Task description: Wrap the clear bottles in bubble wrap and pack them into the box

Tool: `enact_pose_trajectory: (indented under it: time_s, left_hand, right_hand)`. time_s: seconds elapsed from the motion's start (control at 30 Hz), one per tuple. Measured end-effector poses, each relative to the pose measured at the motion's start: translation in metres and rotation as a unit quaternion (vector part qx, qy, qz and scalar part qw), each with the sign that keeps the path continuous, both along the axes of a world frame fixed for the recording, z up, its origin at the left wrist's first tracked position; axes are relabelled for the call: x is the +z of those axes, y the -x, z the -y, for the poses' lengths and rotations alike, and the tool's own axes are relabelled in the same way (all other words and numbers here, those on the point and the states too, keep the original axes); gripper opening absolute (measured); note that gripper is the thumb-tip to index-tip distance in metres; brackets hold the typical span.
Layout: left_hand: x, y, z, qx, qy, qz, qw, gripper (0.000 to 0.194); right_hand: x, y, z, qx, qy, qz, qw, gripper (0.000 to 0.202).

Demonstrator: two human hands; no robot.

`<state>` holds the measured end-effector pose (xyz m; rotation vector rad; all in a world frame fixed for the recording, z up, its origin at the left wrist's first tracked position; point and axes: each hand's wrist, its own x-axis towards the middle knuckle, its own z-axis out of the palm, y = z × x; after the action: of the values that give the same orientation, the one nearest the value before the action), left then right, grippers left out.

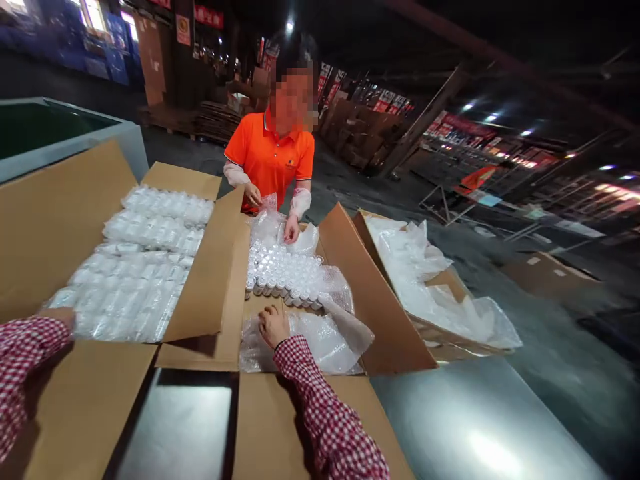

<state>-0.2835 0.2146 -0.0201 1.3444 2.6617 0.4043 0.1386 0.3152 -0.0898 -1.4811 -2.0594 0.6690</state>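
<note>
Dim warehouse space stretches behind the work, with stacked cartons, pallets and red signs under scattered lamps. Nearer, a grey metal table (480,427) carries three open cardboard boxes side by side, flaps folded outward so the contents can be reached from both sides.

Largest is the left box (60,220), filled with rows of wrapped packs lying flat. The middle box (345,280) holds a tray of small white-capped jars (285,273) standing upright and close together, with a clear plastic liner (325,340) pulled back from them. The right box (430,333) has only crumpled plastic in it.

Across the table a person in an orange shirt (273,157) has both hands on the far edge of the plastic.

The wearer's right hand (273,325) is curled, fingers closed on the near edge of the plastic liner, seemingly holding it off the jars. The left hand (63,319) is mostly hidden behind its checked sleeve at the left box's near wall; its grip cannot be made out.
</note>
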Motion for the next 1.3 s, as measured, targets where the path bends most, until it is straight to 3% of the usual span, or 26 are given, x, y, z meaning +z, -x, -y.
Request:
enact_pose_trajectory:
  time_s: [0.07,0.13,0.2,0.23,0.3,0.37,0.43,0.5,0.53,0.6,0.67,0.73,0.87,0.97,1.07,1.13,1.2,1.23,1.3]
  left_hand:
    - [0.0,0.013,0.007,0.023,0.043,-0.008,0.999,0.029]
    - [0.006,0.001,0.018,0.012,0.025,-0.008,1.0,0.037]
    - [0.017,-0.04,0.034,-0.045,-0.067,0.04,0.996,0.043]
    - [0.025,-0.069,0.043,-0.097,-0.126,0.107,0.981,0.042]
    - [0.04,-0.134,0.059,-0.207,-0.178,0.234,0.933,0.043]
    - [0.053,-0.192,0.069,-0.286,-0.171,0.301,0.894,0.056]
    - [0.058,-0.233,0.071,-0.295,-0.16,0.347,0.876,0.079]
    - [0.057,-0.257,0.071,-0.306,-0.133,0.434,0.837,0.091]
    - [0.054,-0.264,0.071,-0.314,-0.115,0.497,0.8,0.089]
    - [0.049,-0.273,0.073,-0.315,-0.097,0.619,0.713,0.073]
    - [0.044,-0.277,0.08,-0.268,-0.111,0.688,0.665,0.05]
    - [0.043,-0.278,0.088,-0.201,-0.161,0.683,0.684,0.039]
    - [0.047,-0.275,0.104,-0.103,-0.261,0.501,0.818,0.04]
    - [0.049,-0.274,0.115,-0.127,-0.262,0.382,0.877,0.039]
    - [0.052,-0.269,0.121,-0.188,-0.242,0.359,0.881,0.036]
    - [0.055,-0.26,0.122,-0.229,-0.203,0.351,0.885,0.035]
    - [0.058,-0.249,0.122,-0.28,-0.122,0.331,0.893,0.036]
    - [0.058,-0.244,0.121,-0.308,-0.076,0.316,0.894,0.035]
    - [0.056,-0.238,0.119,-0.345,-0.012,0.292,0.892,0.034]
  right_hand:
    - [0.012,-0.006,-0.002,-0.005,-0.003,0.004,1.0,0.013]
    - [0.033,-0.021,0.002,-0.025,-0.018,-0.009,0.999,0.021]
    - [0.059,-0.037,0.01,-0.047,-0.035,-0.034,0.998,0.026]
    - [0.072,-0.043,0.015,-0.054,-0.041,-0.049,0.996,0.027]
    - [0.096,-0.05,0.029,-0.055,-0.052,-0.073,0.994,0.027]
    - [0.116,-0.051,0.045,-0.04,-0.039,-0.111,0.992,0.027]
    - [0.129,-0.05,0.063,-0.028,0.034,-0.218,0.975,0.027]
    - [0.138,-0.05,0.08,-0.027,0.118,-0.34,0.933,0.028]
    - [0.14,-0.051,0.088,-0.028,0.146,-0.385,0.911,0.029]
    - [0.139,-0.056,0.1,-0.03,0.165,-0.428,0.888,0.031]
    - [0.131,-0.062,0.107,-0.03,0.183,-0.449,0.874,0.034]
    - [0.12,-0.066,0.113,-0.04,0.183,-0.437,0.88,0.037]
    - [0.105,-0.057,0.139,-0.077,0.049,-0.337,0.937,0.034]
    - [0.103,-0.03,0.174,0.078,0.015,-0.263,0.961,0.037]
    - [0.105,-0.006,0.193,0.208,0.096,-0.247,0.942,0.033]
    - [0.104,-0.001,0.184,0.224,0.181,-0.284,0.915,0.031]
    - [0.1,-0.006,0.157,0.246,0.253,-0.307,0.884,0.034]
    - [0.096,-0.01,0.139,0.261,0.271,-0.287,0.881,0.033]
    - [0.086,-0.013,0.094,0.254,0.264,-0.212,0.906,0.032]
